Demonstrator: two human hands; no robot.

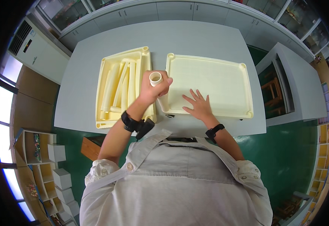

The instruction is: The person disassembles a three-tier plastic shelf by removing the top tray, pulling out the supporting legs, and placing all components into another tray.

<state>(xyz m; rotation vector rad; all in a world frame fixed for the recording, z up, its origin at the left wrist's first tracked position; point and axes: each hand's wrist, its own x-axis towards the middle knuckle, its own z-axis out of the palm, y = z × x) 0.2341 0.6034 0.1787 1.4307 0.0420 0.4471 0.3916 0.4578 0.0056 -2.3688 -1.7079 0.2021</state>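
Observation:
My left hand (153, 88) is wrapped round a cream plastic tube (164, 104) held roughly upright, its open top end showing above my fist. The tube's lower part is at the near left corner of a shallow cream rectangular tray (209, 81), which has round sockets at its visible corners. Whether the tube sits in that corner's socket I cannot tell. My right hand (201, 107) rests open on the tray near its front edge, fingers spread and holding nothing.
Left of the tray, stacked cream trays (100, 86) hold several loose cream tubes (125, 84). Everything lies on a grey table (194, 37). Grey cabinets (175, 12) line the far wall. A grey open-fronted unit (302, 83) stands right of the table, and white boxes (62, 179) stand at the lower left.

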